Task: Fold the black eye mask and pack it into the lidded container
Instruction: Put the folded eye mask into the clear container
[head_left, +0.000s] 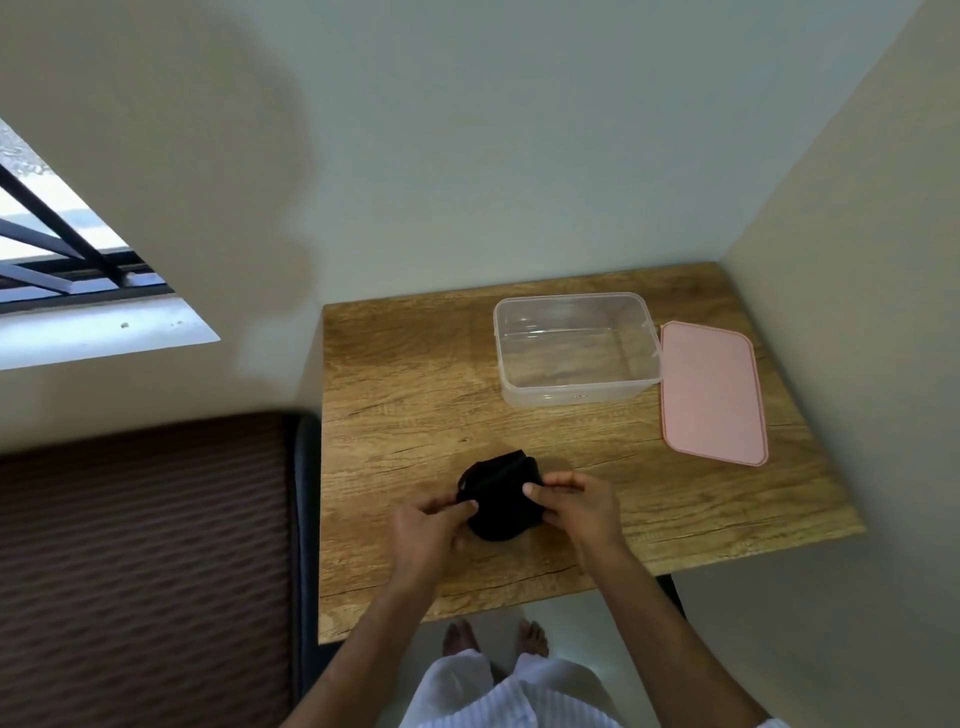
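We have the black eye mask (498, 501) low in the middle of the frame, lying on the desk (415, 395) and already bunched into a compact, roughly folded bundle. Our left hand (428, 525) pinches its left edge between thumb and fingers, and our right hand (574, 506) pinches its right edge the same way, so both hands are closed on the fabric. We judge the folding to be nearly finished, though we cannot tell how neat the fold is under the fingers. The packing has not begun: the clear container (574, 348) stands open and empty toward the upper right of the frame, well apart from the mask, and its pink lid (711, 392) lies flat just beside it on the right. Still left for us: lifting the bundle in and closing the lid.
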